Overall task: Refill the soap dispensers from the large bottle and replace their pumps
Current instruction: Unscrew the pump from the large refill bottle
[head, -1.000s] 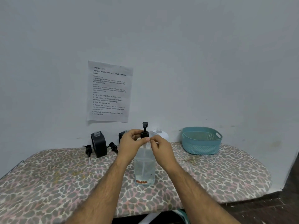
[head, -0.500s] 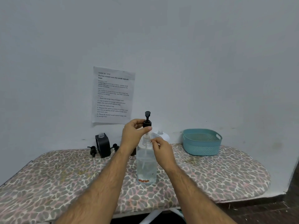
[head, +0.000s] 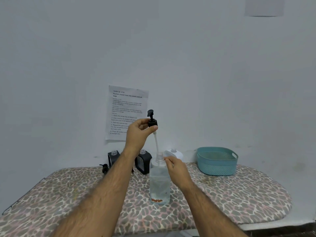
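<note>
Two black dispensers open; clear bottle holds liquid.

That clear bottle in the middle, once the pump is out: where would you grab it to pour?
Probably round the flat-sided body of the clear bottle, below the shoulder, coming from its right, where the right hand already rests at the neck. The left hand holds the black pump with its tube still in the open mouth. The narrow neck gives less hold.
</note>
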`<state>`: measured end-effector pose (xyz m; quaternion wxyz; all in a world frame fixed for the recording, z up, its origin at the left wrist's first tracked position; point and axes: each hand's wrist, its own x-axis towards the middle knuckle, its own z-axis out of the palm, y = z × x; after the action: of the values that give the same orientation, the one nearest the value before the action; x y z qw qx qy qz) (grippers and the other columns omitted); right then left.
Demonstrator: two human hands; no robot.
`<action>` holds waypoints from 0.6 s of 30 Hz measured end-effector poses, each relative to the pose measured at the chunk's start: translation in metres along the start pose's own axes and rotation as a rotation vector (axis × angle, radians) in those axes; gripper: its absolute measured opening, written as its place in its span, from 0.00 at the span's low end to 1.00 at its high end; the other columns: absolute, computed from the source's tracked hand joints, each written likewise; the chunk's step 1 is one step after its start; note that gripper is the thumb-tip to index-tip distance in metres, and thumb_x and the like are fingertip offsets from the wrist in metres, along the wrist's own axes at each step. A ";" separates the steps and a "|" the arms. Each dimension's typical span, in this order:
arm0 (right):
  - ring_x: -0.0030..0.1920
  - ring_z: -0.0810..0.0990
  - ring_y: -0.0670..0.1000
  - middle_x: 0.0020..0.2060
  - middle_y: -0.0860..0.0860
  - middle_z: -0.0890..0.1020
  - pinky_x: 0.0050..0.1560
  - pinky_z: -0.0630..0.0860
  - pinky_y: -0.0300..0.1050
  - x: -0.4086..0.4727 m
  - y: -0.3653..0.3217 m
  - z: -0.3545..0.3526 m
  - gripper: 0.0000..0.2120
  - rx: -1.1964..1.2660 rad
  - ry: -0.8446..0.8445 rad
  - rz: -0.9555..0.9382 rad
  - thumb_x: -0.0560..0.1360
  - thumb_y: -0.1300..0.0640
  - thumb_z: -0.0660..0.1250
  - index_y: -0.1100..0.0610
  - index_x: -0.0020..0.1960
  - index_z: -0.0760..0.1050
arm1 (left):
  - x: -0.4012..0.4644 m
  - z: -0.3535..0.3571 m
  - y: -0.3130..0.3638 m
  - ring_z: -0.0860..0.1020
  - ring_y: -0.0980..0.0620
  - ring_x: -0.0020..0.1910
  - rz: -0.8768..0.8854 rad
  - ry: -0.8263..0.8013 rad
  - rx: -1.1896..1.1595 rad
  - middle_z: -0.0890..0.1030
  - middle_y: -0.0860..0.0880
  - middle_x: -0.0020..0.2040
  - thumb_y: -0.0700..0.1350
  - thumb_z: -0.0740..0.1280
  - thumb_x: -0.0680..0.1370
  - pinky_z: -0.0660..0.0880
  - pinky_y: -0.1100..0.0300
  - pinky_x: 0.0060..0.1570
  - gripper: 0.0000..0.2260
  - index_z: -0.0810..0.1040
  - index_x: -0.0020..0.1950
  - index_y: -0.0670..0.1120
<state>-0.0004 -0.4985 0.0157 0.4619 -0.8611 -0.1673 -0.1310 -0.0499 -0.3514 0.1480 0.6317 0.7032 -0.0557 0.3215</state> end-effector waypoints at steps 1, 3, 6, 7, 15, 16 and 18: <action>0.49 0.79 0.43 0.54 0.44 0.83 0.52 0.75 0.41 0.000 0.000 0.000 0.15 -0.004 -0.002 -0.002 0.83 0.50 0.56 0.50 0.61 0.80 | 0.000 -0.002 0.004 0.83 0.59 0.49 0.006 0.009 -0.022 0.85 0.50 0.49 0.39 0.76 0.71 0.75 0.68 0.52 0.15 0.80 0.56 0.45; 0.49 0.79 0.44 0.54 0.45 0.83 0.53 0.75 0.41 0.000 -0.001 0.000 0.15 -0.005 -0.005 0.000 0.83 0.50 0.56 0.50 0.61 0.80 | 0.000 -0.005 0.011 0.83 0.60 0.48 0.021 0.028 -0.069 0.85 0.51 0.48 0.37 0.76 0.72 0.76 0.68 0.51 0.13 0.80 0.55 0.46; 0.49 0.79 0.44 0.54 0.45 0.83 0.53 0.75 0.42 0.000 -0.002 0.000 0.15 -0.004 -0.006 0.004 0.83 0.50 0.56 0.50 0.61 0.80 | 0.001 -0.010 0.018 0.83 0.60 0.48 0.045 0.055 -0.114 0.85 0.51 0.48 0.37 0.75 0.72 0.77 0.69 0.50 0.13 0.80 0.53 0.46; 0.49 0.79 0.44 0.54 0.45 0.83 0.53 0.75 0.42 0.000 -0.002 0.000 0.15 -0.006 -0.005 0.003 0.83 0.50 0.56 0.50 0.61 0.80 | 0.002 -0.012 0.021 0.84 0.59 0.48 0.050 0.062 -0.124 0.85 0.50 0.48 0.37 0.75 0.72 0.77 0.68 0.51 0.13 0.80 0.53 0.46; 0.47 0.79 0.43 0.53 0.44 0.83 0.51 0.75 0.40 -0.001 0.000 0.001 0.15 0.027 0.010 0.015 0.83 0.50 0.56 0.49 0.61 0.79 | 0.003 -0.016 0.028 0.83 0.59 0.48 0.063 0.108 -0.188 0.85 0.50 0.49 0.36 0.74 0.73 0.76 0.71 0.46 0.11 0.80 0.54 0.44; 0.47 0.79 0.43 0.52 0.44 0.83 0.50 0.75 0.40 -0.001 0.000 0.001 0.15 0.029 0.011 0.015 0.83 0.50 0.56 0.49 0.61 0.79 | 0.003 -0.016 0.026 0.83 0.60 0.47 0.055 0.108 -0.194 0.85 0.50 0.49 0.36 0.74 0.73 0.76 0.71 0.47 0.11 0.80 0.54 0.44; 0.47 0.79 0.42 0.52 0.44 0.83 0.50 0.75 0.40 -0.001 -0.001 0.001 0.15 0.029 0.010 0.013 0.83 0.51 0.56 0.49 0.61 0.80 | 0.001 -0.015 0.022 0.83 0.60 0.47 0.025 0.113 -0.212 0.85 0.50 0.49 0.36 0.73 0.74 0.77 0.69 0.50 0.09 0.80 0.53 0.45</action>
<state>-0.0019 -0.4974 0.0151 0.4762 -0.8546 -0.1614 -0.1299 -0.0653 -0.3418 0.1675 0.7005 0.6125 -0.0625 0.3608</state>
